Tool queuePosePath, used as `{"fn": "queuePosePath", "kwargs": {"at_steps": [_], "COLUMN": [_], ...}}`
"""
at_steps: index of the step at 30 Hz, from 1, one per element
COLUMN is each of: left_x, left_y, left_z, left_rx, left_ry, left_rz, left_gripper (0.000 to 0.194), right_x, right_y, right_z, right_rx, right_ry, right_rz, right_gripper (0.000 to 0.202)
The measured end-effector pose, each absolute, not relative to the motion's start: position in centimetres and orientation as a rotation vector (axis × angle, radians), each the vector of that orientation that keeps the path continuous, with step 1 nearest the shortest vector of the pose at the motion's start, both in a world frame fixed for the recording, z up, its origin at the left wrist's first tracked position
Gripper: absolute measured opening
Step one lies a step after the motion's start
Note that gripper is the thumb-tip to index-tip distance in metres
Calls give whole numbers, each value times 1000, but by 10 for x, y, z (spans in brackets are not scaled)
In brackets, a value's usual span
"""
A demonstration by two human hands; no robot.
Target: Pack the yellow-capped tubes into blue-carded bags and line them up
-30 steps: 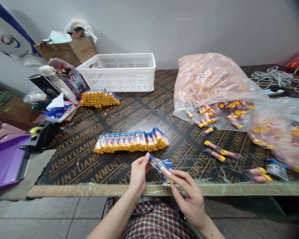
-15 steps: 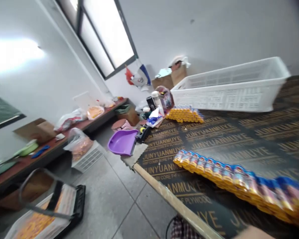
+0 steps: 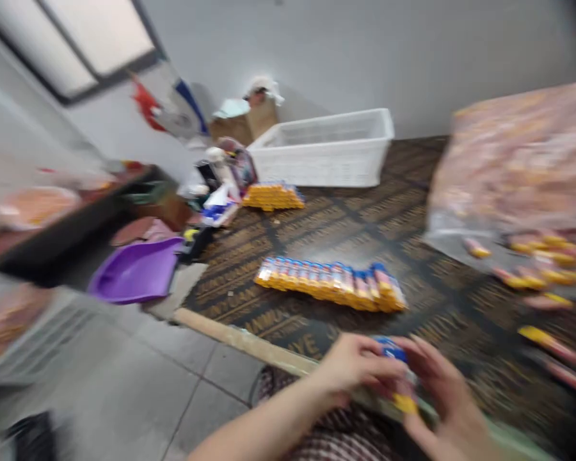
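Close to the table's front edge, my left hand [image 3: 355,368] and my right hand [image 3: 444,397] meet around a small tube [image 3: 406,404] with a yellow end. Its blue end [image 3: 388,347] shows between the fingers of both hands. Fingers and blur hide its middle. Just beyond them lies a slanting row of similar blue-and-yellow tubes [image 3: 326,282], packed side by side. Right of my hands, loose pink-and-yellow tubes [image 3: 552,342] are scattered on the dark plywood table [image 3: 317,230].
A big clear bag of pinkish tubes [image 3: 523,166] fills the right side. At the back stand a white plastic basket [image 3: 321,163] and another tube stack [image 3: 273,196]. A purple dustpan [image 3: 137,272] juts from the table's left corner, near bottles [image 3: 216,169].
The view has swung right, bringing the bag and loose tubes into sight. Both hands now show, gripping a tube; before, only a bit of skin showed at the bottom edge.
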State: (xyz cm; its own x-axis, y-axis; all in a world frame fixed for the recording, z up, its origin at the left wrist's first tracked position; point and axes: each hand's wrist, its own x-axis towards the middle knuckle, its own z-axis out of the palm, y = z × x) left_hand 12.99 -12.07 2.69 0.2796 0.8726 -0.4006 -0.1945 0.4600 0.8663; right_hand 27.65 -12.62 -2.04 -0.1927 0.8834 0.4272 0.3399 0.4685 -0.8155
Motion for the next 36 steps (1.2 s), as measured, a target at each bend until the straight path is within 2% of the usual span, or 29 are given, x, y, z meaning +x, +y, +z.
{"fn": "queuePosePath", "kwargs": {"at_steps": [3, 7, 21, 24, 27, 29, 33, 36], "left_x": [124, 120, 118, 96, 60, 38, 22, 28], "left_y": [-116, -116, -113, -92, -61, -42, -14, -3], "left_z": [30, 36, 38, 45, 58, 65, 63, 58], "left_rx": [579, 560, 569, 754, 1054, 1258, 1613, 1750], "left_ry": [980, 964, 988, 1150, 1414, 1626, 1900, 1980], "left_rz": [831, 812, 846, 973, 1163, 1212, 1000, 816], "left_gripper": [30, 38, 37, 35, 39, 41, 35, 37], "right_x": [288, 279, 282, 322, 391, 436, 475, 459], "right_y": [-135, -130, -125, -102, -71, -57, -58, -71], "right_z": [-4, 6, 13, 10, -14, -35, -61, -64], "right_rx": [-968, -915, -909, -1195, -1644, -1958, -2134, -2068], "right_ry": [-1821, -1809, -1889, -1986, -1879, -1794, -1866, -1974], "right_rz": [845, 893, 938, 668, 174, -15, -175, -229], "right_gripper": [81, 87, 86, 84, 72, 60, 40, 39]}}
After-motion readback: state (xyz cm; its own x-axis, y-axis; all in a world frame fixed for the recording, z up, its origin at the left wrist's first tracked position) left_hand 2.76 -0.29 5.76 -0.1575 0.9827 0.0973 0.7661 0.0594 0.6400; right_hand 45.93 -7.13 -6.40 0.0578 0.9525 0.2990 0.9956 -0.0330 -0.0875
